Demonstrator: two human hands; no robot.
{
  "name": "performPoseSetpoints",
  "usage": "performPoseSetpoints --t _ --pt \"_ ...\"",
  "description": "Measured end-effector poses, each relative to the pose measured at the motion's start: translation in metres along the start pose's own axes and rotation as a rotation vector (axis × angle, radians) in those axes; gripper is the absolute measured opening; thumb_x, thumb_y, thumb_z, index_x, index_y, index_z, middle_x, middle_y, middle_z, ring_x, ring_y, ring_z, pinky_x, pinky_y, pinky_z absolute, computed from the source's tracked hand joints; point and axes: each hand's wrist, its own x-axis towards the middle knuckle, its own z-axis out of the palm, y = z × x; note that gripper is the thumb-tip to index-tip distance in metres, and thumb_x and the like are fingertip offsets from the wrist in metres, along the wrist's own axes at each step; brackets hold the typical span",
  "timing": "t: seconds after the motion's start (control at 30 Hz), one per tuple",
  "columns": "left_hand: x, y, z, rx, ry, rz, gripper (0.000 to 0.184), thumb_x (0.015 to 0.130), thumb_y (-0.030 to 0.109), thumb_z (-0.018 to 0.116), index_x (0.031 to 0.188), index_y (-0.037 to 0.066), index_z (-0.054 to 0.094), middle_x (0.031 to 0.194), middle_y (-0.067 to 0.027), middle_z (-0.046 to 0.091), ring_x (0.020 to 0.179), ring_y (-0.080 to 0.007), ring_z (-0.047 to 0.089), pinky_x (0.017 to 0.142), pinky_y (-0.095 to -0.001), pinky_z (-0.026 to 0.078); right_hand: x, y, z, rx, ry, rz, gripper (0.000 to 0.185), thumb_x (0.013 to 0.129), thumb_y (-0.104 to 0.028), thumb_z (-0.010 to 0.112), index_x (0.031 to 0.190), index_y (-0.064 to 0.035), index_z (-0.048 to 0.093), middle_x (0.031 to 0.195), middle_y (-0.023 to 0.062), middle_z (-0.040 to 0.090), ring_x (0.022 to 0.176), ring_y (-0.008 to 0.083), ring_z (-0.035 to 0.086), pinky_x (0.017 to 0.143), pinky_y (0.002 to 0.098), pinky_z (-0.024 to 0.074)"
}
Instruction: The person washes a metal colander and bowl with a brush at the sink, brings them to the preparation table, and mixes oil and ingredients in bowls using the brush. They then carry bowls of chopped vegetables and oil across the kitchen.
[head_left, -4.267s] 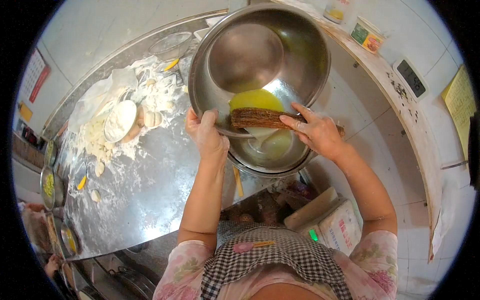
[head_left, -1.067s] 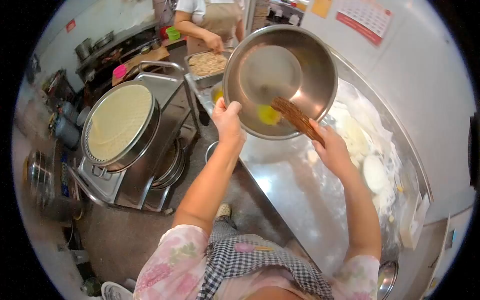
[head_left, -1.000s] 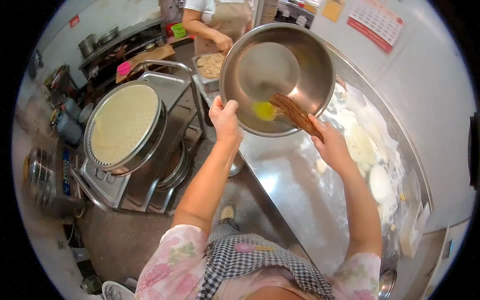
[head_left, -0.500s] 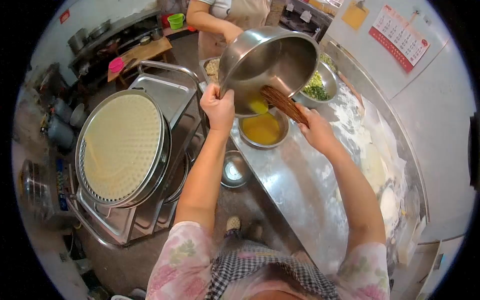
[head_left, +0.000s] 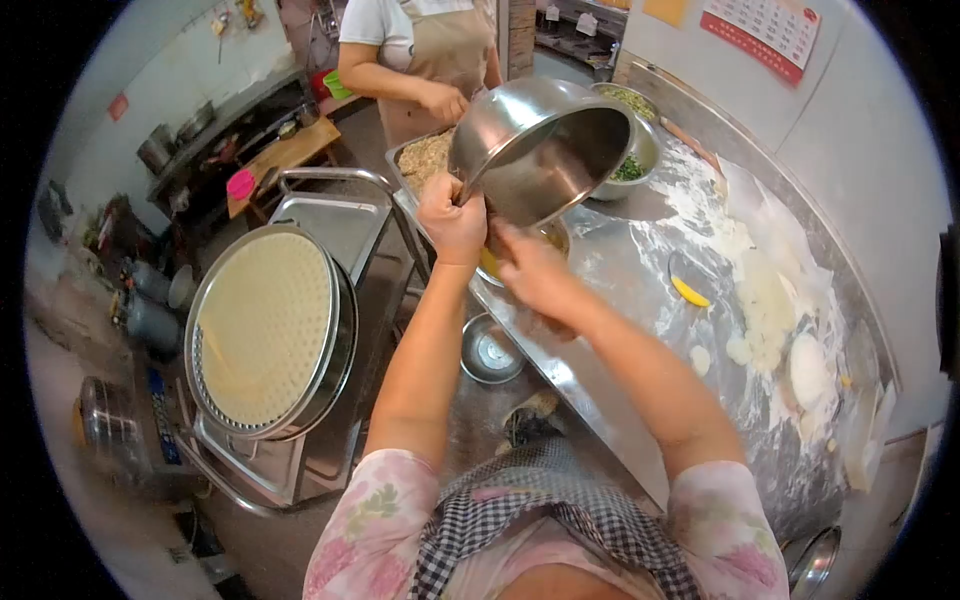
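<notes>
My left hand (head_left: 455, 222) is closed on the rim of a large steel mixing bowl (head_left: 520, 120), which is tipped with its mouth facing right and down. Just under the bowl's lower edge is my right hand (head_left: 540, 270), its fingers curled close to the rim. A brown end of the bamboo brush (head_left: 558, 328) seems to show beneath my right wrist; the rest is hidden. Below both hands, a smaller steel bowl of yellow liquid (head_left: 557, 238) stands on the steel table (head_left: 610, 350), mostly covered by my right hand.
A co-worker (head_left: 430, 70) stands across, a hand over a tray of crumbly filling (head_left: 425, 160). Left is a cart with a round perforated steamer tray (head_left: 265, 330). Bowls of chopped greens (head_left: 632, 165), a yellow scraper (head_left: 690, 291) and floured dough (head_left: 808, 370) lie on the right.
My right hand has moved left, under the large bowl's edge, and the brush no longer shows inside it. The co-worker's hand is now over the filling tray. The view has shifted.
</notes>
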Motion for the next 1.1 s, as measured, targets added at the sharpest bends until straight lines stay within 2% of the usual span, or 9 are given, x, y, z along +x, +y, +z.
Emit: performPoseSetpoints --t 0.07,0.17,0.27,0.33,0.43,0.5,0.7,0.8,1.1 --pt "0.0 0.011 0.002 0.014 -0.022 0.035 0.024 0.065 0.0 0.06 0.057 0.001 0.038 0.055 -0.0134 0.039 0.049 -0.0272 0.039 0.047 -0.0328 0.032 -0.001 -0.017 0.006 -0.095 -0.035 0.11 0.048 0.079 -0.017 0.048 0.127 -0.0099 0.041 0.111 0.0256 0.05 0.096 0.0399 0.055 0.084 0.0441 0.0442" --pt "0.002 0.014 0.001 0.005 -0.035 0.053 0.024 0.068 -0.001 0.058 0.06 0.001 0.036 0.056 -0.0086 0.033 0.052 -0.0153 0.032 0.048 -0.0288 0.031 0.0 0.032 0.006 -0.095 -0.077 0.133 0.051 0.079 -0.016 0.048 0.129 -0.0108 0.039 0.112 0.0261 0.05 0.1 0.0389 0.053 0.086 0.0434 0.0431" --pt "0.005 0.011 0.0 0.0 -0.068 0.058 0.024 0.068 -0.002 0.058 0.06 0.001 0.035 0.056 -0.0072 0.033 0.052 -0.0147 0.032 0.048 -0.0281 0.031 -0.007 0.073 -0.012 -0.044 0.12 0.095 0.058 0.078 -0.015 0.051 0.133 -0.0091 0.034 0.114 0.0259 0.05 0.108 0.037 0.049 0.093 0.0415 0.0387" --pt "0.001 0.01 0.001 -0.011 -0.09 0.038 0.024 0.067 -0.002 0.057 0.06 0.002 0.035 0.056 -0.0057 0.032 0.052 -0.0137 0.031 0.048 -0.0271 0.03 -0.001 0.092 -0.027 -0.013 0.204 0.261 0.056 0.079 -0.014 0.051 0.132 -0.0069 0.034 0.112 0.025 0.052 0.104 0.0386 0.05 0.089 0.0429 0.0405" --pt "0.003 0.015 0.007 -0.033 -0.159 0.035 0.024 0.065 -0.003 0.058 0.058 0.002 0.035 0.055 -0.0057 0.032 0.051 -0.0149 0.031 0.047 -0.0273 0.029 0.011 0.115 -0.028 -0.069 0.212 0.252 0.054 0.079 -0.015 0.05 0.131 -0.0064 0.035 0.106 0.0247 0.055 0.1 0.0405 0.051 0.085 0.0447 0.042" --pt "0.003 0.017 0.011 -0.056 -0.223 0.094 0.023 0.063 -0.002 0.06 0.057 0.002 0.038 0.054 -0.0093 0.036 0.047 -0.0199 0.035 0.046 -0.03 0.03 0.018 0.12 -0.021 -0.07 0.126 0.232 0.052 0.079 -0.015 0.05 0.128 -0.0056 0.039 0.1 0.0248 0.057 0.096 0.04 0.054 0.082 0.045 0.0431" --pt "0.006 0.017 0.014 -0.081 -0.293 0.033 0.024 0.062 -0.002 0.06 0.057 0.002 0.037 0.055 -0.0075 0.034 0.049 -0.0171 0.033 0.046 -0.0284 0.029 0.034 0.132 0.001 -0.023 0.026 0.108 0.048 0.078 -0.016 0.051 0.125 -0.0091 0.045 0.106 0.0216 0.057 0.1 0.0367 0.054 0.086 0.043 0.0423" --pt "0.011 0.01 0.016 -0.111 -0.295 0.02 0.026 0.066 -0.002 0.059 0.058 0.004 0.034 0.055 -0.0008 0.03 0.054 -0.0097 0.03 0.048 -0.0246 0.027 0.044 0.13 -0.002 -0.018 -0.075 0.106 0.048 0.079 -0.017 0.051 0.126 -0.0133 0.045 0.112 0.0194 0.055 0.104 0.0351 0.053 0.09 0.0413 0.0411" --pt "0.019 -0.016 0.019 -0.113 -0.285 0.094 0.026 0.061 -0.002 0.062 0.057 0.002 0.037 0.054 -0.008 0.035 0.048 -0.0177 0.033 0.045 -0.0292 0.027 0.051 0.126 -0.019 -0.07 -0.363 0.039 0.049 0.081 -0.014 0.049 0.129 -0.0216 0.043 0.121 0.0162 0.051 0.11 0.0325 0.049 0.095 0.0402 0.0386"
